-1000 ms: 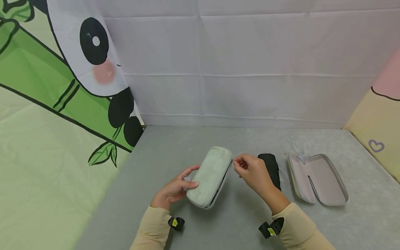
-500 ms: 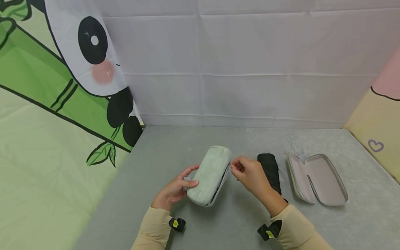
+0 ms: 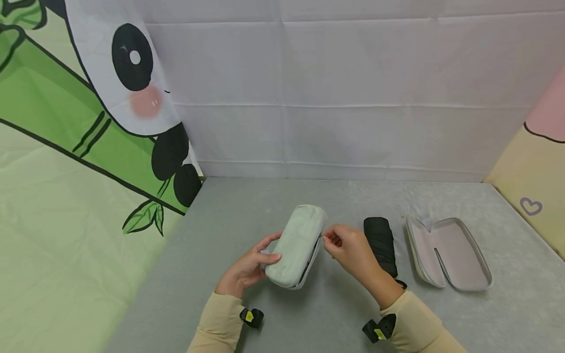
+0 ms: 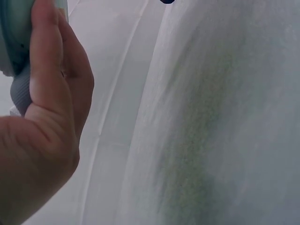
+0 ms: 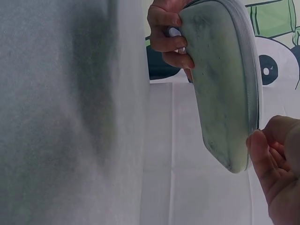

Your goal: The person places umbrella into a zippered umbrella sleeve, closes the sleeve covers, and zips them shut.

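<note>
A pale green zippered pencil case (image 3: 296, 247) is held up at a slant over the grey table. My left hand (image 3: 248, 267) grips its left side, thumb on top; in the right wrist view, the left fingers (image 5: 171, 44) curl round its far edge. My right hand (image 3: 350, 247) pinches the zipper pull on the case's right side, thumb against forefinger. The pull itself is mostly hidden by the fingertips. Along that side the zipper (image 3: 309, 262) shows a dark gap toward the near end. The right wrist view shows the case's smudged underside (image 5: 218, 79).
To the right of my right hand lies a black folded umbrella (image 3: 380, 245), with a strap loop by my wrist. Farther right, a second case (image 3: 461, 255) lies spread open, its pale lining showing. A white cloth backdrop (image 3: 335, 98) rises behind the grey table (image 3: 247, 206).
My right hand has slid along the case's zipper side toward me and slightly left, the pinch kept. The case has stayed nearly in place in my left hand. More of the umbrella shows.
</note>
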A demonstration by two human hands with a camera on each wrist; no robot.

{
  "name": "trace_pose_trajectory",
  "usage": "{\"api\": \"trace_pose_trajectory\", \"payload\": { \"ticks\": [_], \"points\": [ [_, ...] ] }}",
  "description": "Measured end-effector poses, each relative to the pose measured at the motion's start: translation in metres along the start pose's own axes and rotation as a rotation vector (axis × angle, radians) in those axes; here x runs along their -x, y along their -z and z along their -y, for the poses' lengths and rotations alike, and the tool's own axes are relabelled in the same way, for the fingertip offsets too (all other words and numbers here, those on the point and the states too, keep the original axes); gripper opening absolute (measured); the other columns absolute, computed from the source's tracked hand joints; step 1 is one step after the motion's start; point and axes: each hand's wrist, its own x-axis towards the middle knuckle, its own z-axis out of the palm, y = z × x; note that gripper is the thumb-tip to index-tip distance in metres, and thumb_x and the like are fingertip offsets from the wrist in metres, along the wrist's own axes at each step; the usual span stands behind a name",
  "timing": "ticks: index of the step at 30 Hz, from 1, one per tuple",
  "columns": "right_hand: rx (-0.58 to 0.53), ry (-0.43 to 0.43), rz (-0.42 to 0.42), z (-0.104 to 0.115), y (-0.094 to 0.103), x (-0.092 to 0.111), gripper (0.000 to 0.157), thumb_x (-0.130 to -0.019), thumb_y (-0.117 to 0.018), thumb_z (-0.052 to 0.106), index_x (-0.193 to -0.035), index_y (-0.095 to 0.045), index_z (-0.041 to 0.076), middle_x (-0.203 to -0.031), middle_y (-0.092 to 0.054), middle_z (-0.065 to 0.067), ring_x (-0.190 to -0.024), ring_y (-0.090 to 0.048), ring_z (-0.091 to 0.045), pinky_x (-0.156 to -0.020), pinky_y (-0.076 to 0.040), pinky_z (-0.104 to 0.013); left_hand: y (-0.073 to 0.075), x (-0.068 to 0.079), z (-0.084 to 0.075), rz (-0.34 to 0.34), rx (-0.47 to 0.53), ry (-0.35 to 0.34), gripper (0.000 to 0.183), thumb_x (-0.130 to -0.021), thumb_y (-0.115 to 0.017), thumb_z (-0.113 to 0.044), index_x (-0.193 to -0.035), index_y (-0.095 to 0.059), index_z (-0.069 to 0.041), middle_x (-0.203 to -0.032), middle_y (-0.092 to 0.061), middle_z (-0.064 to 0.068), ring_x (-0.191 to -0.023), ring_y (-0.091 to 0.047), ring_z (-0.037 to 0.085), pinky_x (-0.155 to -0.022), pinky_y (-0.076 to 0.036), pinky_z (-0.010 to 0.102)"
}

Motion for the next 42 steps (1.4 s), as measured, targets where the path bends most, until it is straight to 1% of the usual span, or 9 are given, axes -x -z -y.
{"api": "trace_pose_trajectory", "payload": {
  "ticks": [4, 11, 22, 30, 35, 42],
  "points": [
    [-0.001, 0.015, 0.001, 0.001, -0.002, 0.001, 0.012, -0.076, -0.068, -0.006, -0.077, -0.064, 0.005, -0.069, -0.058, 0.002, -0.06, -0.054, -0.008, -0.054, -0.047, -0.022, 0.0, 0.0, 0.001, -0.02, 0.001, 0.004, 0.067, -0.084, -0.066, -0.004, -0.141, -0.033, -0.01, -0.096, -0.061, 0.004, -0.074, -0.063, 0.014, -0.061, -0.05, 0.029],
    [-0.005, 0.054, -0.016, 0.002, -0.007, 0.002, 0.014, -0.074, -0.07, -0.007, -0.075, -0.064, 0.006, -0.067, -0.058, 0.002, -0.058, -0.054, -0.006, -0.053, -0.046, -0.02, -0.002, -0.001, 0.0, -0.062, 0.0, 0.016, 0.067, -0.084, -0.065, -0.005, -0.142, -0.031, -0.01, -0.098, -0.06, 0.006, -0.076, -0.062, 0.015, -0.062, -0.049, 0.03],
    [-0.003, 0.041, 0.0, 0.006, -0.01, 0.003, 0.015, -0.075, -0.07, -0.007, -0.075, -0.063, 0.007, -0.067, -0.058, 0.003, -0.058, -0.053, -0.006, -0.053, -0.046, -0.02, -0.004, -0.002, -0.001, -0.093, 0.02, 0.023, 0.067, -0.085, -0.062, -0.002, -0.143, -0.029, -0.011, -0.101, -0.056, 0.008, -0.076, -0.061, 0.016, -0.06, -0.049, 0.029],
    [-0.014, 0.036, 0.013, 0.008, -0.012, 0.003, 0.014, -0.075, -0.069, -0.007, -0.075, -0.064, 0.006, -0.068, -0.058, 0.003, -0.058, -0.054, -0.006, -0.053, -0.046, -0.02, -0.005, -0.004, -0.003, -0.131, 0.016, 0.024, 0.064, -0.086, -0.062, -0.004, -0.141, -0.031, -0.012, -0.107, -0.051, 0.011, -0.079, -0.058, 0.017, -0.06, -0.048, 0.03],
    [-0.028, 0.032, 0.021, 0.009, -0.014, 0.004, 0.015, -0.076, -0.068, -0.007, -0.075, -0.064, 0.007, -0.068, -0.058, 0.004, -0.058, -0.054, -0.006, -0.053, -0.046, -0.02, -0.006, -0.004, -0.003, -0.149, 0.036, 0.028, 0.063, -0.087, -0.06, -0.002, -0.142, -0.031, -0.013, -0.109, -0.048, 0.012, -0.077, -0.058, 0.017, -0.058, -0.048, 0.03],
    [-0.043, 0.015, 0.041, 0.013, -0.015, 0.006, 0.014, -0.076, -0.069, -0.006, -0.076, -0.064, 0.007, -0.069, -0.058, 0.004, -0.059, -0.054, -0.006, -0.054, -0.046, -0.02, -0.007, -0.004, -0.002, -0.181, 0.057, 0.033, 0.064, -0.087, -0.059, -0.002, -0.143, -0.029, -0.013, -0.114, -0.043, 0.014, -0.077, -0.057, 0.017, -0.06, -0.048, 0.031]
  ]
}}
